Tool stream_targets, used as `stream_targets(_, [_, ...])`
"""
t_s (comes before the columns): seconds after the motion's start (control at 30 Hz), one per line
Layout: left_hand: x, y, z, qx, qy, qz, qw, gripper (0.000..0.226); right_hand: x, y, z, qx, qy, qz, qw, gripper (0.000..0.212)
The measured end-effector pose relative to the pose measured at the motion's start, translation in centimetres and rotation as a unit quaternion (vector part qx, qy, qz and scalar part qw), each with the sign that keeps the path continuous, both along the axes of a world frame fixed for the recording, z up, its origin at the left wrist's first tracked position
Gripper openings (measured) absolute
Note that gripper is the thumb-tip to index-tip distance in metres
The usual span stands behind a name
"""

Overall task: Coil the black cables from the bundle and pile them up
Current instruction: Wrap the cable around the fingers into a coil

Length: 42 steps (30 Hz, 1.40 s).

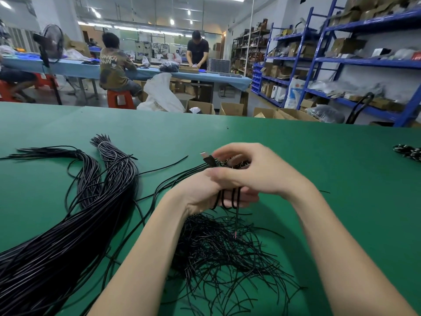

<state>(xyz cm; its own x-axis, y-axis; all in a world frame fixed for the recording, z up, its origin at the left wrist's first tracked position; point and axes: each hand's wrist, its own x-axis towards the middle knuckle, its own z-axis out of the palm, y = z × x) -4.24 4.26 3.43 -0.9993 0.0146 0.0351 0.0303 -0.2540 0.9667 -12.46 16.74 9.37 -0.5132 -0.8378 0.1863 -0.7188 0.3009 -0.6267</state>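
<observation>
We hold the coiled cable (229, 198) in our left hand (205, 192) — right hand (252, 169) pinching its plug end just above — the bundle (68, 224) lying left.

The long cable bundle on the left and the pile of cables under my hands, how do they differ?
The bundle lies in long, roughly parallel strands, tied with a band near its far end; the pile is a loose tangle with ends sticking out. The bundle stretches much longer across the table. Both are thin black cables.

You face a green table (296, 156) in a bright workshop; beyond it, a blue-covered workbench (75, 68), red stools (120, 99), cardboard boxes (232, 109), blue shelving (319, 60) along the right wall
</observation>
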Motion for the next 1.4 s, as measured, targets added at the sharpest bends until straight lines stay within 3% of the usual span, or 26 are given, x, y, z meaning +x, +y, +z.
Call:
stream_targets(0.07, [0.0,0.2,-0.2,-0.024,0.020,-0.015,0.999,0.016,0.0,-0.8,-0.1,0.037,-0.003,0.048,0.998,0.019])
stream_targets(0.13, [0.1,0.1,-0.2,-0.022,0.010,-0.022,0.999,0.017,-0.7,-1.4,-0.2,0.005,-0.005,0.030,1.000,0.013])
stream_targets(0.3, [0.3,-0.2,0.0,-0.010,0.000,-0.027,1.000,0.019,-2.6,-1.3,-0.9,0.008,-0.048,-0.024,0.999,0.039])
stream_targets(0.43, [0.2,0.0,0.2,0.002,0.000,-0.008,1.000,0.019,-3.6,-0.7,-1.6,-0.001,-0.103,-0.042,0.994,0.045])
stream_targets(0.67, [-0.9,1.1,-0.1,0.001,0.003,0.079,0.997,0.025,-3.8,-1.7,-2.7,-0.082,-0.036,-0.132,0.987,0.046])
stream_targets(0.77, [-1.0,1.3,-0.4,0.049,-0.017,0.073,0.996,0.029,-3.4,-1.9,-3.4,-0.139,0.026,-0.174,0.975,0.044])
stream_targets(1.0, [-0.9,1.2,-0.2,0.051,-0.016,0.135,0.989,0.028,-4.1,1.1,-3.7,-0.112,-0.121,-0.029,0.986,0.015])
stream_targets(1.1, [-1.2,1.5,-0.3,0.046,-0.022,0.141,0.989,0.024,-3.5,0.8,-4.7,-0.171,-0.046,-0.087,0.980,0.005])
stream_targets(1.27, [-1.0,1.4,-0.3,0.013,-0.031,0.118,0.992,0.028,-2.4,0.3,-6.3,-0.191,0.057,-0.142,0.970,0.016])
stream_targets(1.4, [-0.9,1.1,-0.5,-0.023,-0.045,0.108,0.993,0.022,-2.5,0.1,-5.9,-0.212,-0.065,-0.135,0.966,0.027])
